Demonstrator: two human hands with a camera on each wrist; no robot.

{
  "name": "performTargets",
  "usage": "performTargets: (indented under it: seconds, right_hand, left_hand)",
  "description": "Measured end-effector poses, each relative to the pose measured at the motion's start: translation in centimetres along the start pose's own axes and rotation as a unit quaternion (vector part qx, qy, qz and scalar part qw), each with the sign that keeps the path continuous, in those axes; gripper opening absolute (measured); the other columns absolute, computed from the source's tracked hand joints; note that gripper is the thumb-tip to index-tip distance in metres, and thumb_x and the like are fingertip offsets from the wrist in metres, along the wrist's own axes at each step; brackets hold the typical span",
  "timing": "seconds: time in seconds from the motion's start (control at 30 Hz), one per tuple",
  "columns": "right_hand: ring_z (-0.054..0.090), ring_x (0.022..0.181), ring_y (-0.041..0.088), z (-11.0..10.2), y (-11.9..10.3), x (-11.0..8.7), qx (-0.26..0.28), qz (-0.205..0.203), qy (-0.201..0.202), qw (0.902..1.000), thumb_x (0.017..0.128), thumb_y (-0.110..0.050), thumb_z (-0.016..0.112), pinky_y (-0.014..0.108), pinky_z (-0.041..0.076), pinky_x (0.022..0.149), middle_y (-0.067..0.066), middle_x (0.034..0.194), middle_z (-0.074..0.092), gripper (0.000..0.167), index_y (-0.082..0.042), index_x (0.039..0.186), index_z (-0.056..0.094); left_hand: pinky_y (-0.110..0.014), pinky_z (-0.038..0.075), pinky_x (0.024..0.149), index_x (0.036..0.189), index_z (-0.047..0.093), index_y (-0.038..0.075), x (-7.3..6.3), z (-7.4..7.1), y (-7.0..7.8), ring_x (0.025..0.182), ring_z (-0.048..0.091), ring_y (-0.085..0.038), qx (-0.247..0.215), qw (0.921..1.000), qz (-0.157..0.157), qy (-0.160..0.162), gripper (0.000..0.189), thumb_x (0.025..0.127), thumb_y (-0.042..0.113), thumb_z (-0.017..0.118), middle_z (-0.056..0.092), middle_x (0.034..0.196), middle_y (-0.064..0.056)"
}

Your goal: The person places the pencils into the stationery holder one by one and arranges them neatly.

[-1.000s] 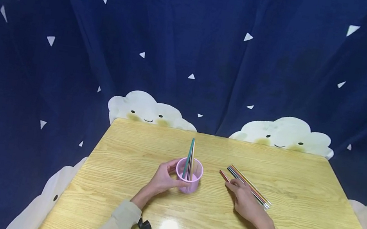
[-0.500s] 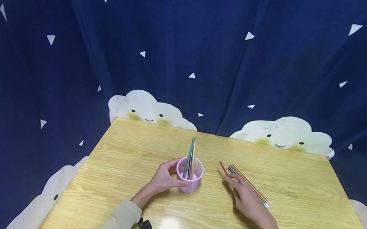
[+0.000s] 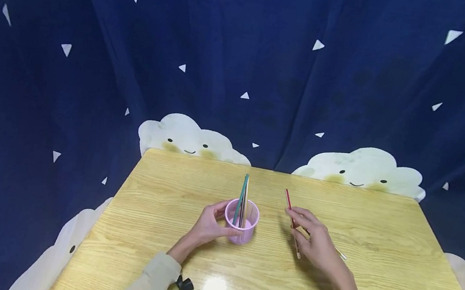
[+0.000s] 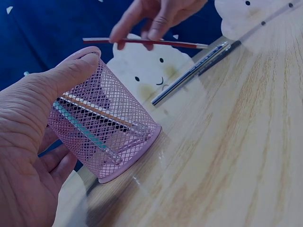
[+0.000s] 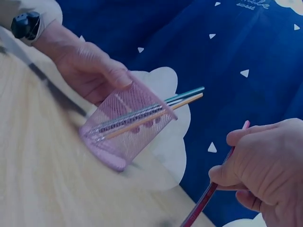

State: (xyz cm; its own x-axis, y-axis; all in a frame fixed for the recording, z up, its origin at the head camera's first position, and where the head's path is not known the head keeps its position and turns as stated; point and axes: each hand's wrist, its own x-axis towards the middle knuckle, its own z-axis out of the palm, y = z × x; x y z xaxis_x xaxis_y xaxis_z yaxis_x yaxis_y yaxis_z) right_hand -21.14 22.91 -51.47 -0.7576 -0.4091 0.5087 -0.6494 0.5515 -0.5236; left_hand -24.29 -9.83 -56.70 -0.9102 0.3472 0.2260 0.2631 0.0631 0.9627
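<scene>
My left hand [image 3: 208, 225] holds a pink mesh pencil cup [image 3: 247, 237] upright on the table, its thumb across the near side. Inside lean a teal pencil [image 3: 240, 199], a yellow-orange pencil [image 5: 189, 98] and at least one darker pencil. To the right of the cup, my right hand [image 3: 318, 242] pinches a red pencil [image 3: 288, 201] between thumb and fingers, raised off the table. Its eraser end points down toward me. Loose pencils [image 4: 189, 73] lie on the table beyond that hand, mostly hidden by it in the head view.
The wooden table [image 3: 154, 183] reaches back to a dark blue curtain [image 3: 228, 54] printed with white triangles and smiling clouds. A bright light reflection lies on the near part of the tabletop. Each wrist carries a small black camera.
My right hand has lifted the red pencil from beside the loose pencils and turned it steeper, its tip now farther from me. The left hand and cup stay in place.
</scene>
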Motion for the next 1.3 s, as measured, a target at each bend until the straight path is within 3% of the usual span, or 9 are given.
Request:
performTargets:
  seconds: [0.23,0.57,0.8,1.17,1.3]
  right_hand:
    - [0.074,0.087,0.025,-0.3,-1.0,1.6,0.043,-0.041,0.046,0.9972,0.078,0.024,0.075,0.008,0.053,0.087,0.016,0.131,0.066,0.063,0.001,0.136,0.066]
    - [0.075,0.092,0.024,-0.1,-3.4,4.3,0.080,-0.041,0.096,0.9913,0.079,0.017,0.081,0.018,0.058,0.092,0.014,0.132,0.067,0.059,-0.001,0.135,0.068]
    - [0.076,0.093,0.025,0.1,-4.9,6.0,0.095,-0.055,0.136,0.9846,0.078,0.015,0.084,0.019,0.046,0.111,0.016,0.132,0.069,0.057,0.002,0.132,0.069]
    - [0.075,0.093,0.034,1.8,-6.0,7.5,0.150,-0.063,0.158,0.9740,0.074,0.022,0.081,0.020,0.049,0.108,0.023,0.131,0.066,0.060,0.008,0.131,0.067]
    - [0.076,0.091,0.034,2.6,-6.0,7.8,0.141,-0.081,0.163,0.9731,0.074,0.022,0.081,0.020,0.052,0.105,0.023,0.132,0.066,0.060,0.008,0.130,0.067]
  left_hand:
    - [-0.046,0.049,0.114,0.147,0.059,0.010,0.0,0.1,0.2,0.128,0.064,-0.028,0.000,1.0000,0.002,-0.002,0.083,0.072,0.008,0.094,0.068,0.139,-0.008]
    - [-0.048,0.047,0.115,0.146,0.060,0.009,0.1,0.0,0.1,0.129,0.063,-0.030,-0.013,0.9999,0.002,-0.002,0.082,0.072,0.005,0.094,0.068,0.139,-0.009]
    - [-0.052,0.048,0.114,0.148,0.058,0.009,0.1,0.0,0.1,0.129,0.063,-0.032,-0.013,0.9999,0.005,0.001,0.083,0.073,0.005,0.094,0.067,0.140,-0.010]
    - [-0.049,0.050,0.112,0.150,0.056,0.011,0.1,0.0,0.2,0.128,0.064,-0.028,0.000,0.9999,0.009,-0.009,0.086,0.073,0.006,0.094,0.067,0.140,-0.008]
    - [-0.048,0.051,0.112,0.149,0.057,0.011,0.0,0.0,0.1,0.127,0.064,-0.028,0.001,0.9999,0.012,-0.008,0.084,0.074,0.006,0.094,0.067,0.139,-0.008]
